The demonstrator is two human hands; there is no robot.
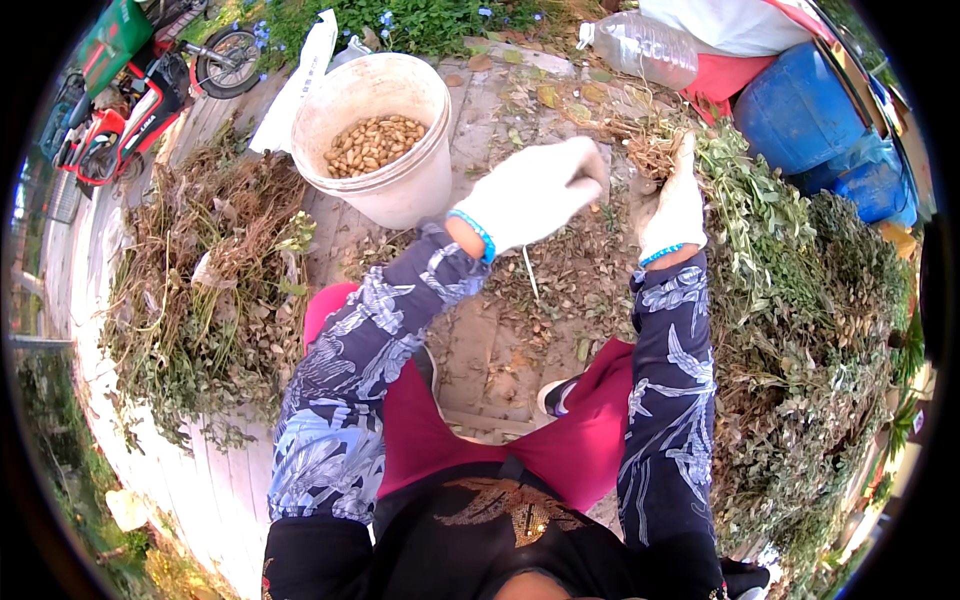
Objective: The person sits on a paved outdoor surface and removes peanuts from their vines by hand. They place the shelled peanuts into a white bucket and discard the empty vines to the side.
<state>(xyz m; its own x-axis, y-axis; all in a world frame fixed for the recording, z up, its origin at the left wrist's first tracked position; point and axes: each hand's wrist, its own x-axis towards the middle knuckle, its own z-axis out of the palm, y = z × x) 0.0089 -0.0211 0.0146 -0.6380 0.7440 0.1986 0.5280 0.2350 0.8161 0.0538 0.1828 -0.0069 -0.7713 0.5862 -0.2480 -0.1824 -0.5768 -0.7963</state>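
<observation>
My right hand, in a white knit glove with a blue cuff, grips a bunch of peanut plants by the roots; its leafy stems trail to the right. Just left of it is my left hand, gloved alike and slightly blurred, fingers curled; whether anything is between them is hidden. Behind my left wrist stands a whitish plastic bucket, partly filled with unshelled peanuts. Loose dry leaves lie on the ground below my hands.
Dried plants with bare roots are heaped at left. A large pile of leafy plants lies at right. Farther off are a white sack, a clear plastic jug, blue barrels and a red motorcycle. My shoes flank the leaf litter.
</observation>
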